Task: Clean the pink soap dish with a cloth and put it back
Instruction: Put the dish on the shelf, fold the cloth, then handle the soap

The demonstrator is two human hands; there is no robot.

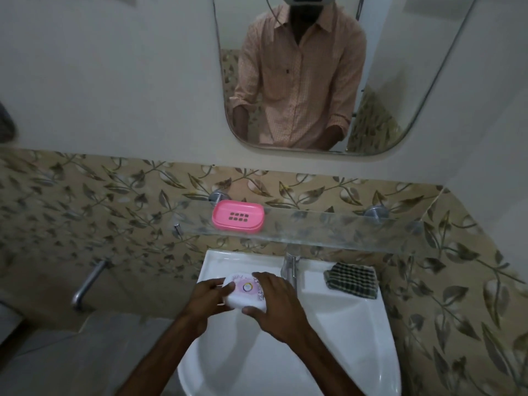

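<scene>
Your left hand (211,295) curls its fingers round the left end of a white soap bar (246,292), held over the sink's (343,324) rear left corner. Your right hand (274,301) clasps the bar's right side, thumb at the near edge and fingers over the far edge. Your hands hide the bar's underside, so I cannot tell whether it rests on the sink rim, and its purple print is too blurred to read. The pink soap dish (238,220) sits on the glass shelf (343,227) above the sink, its slotted floor showing. The checked cloth (352,280) lies on the sink's rear right corner.
</scene>
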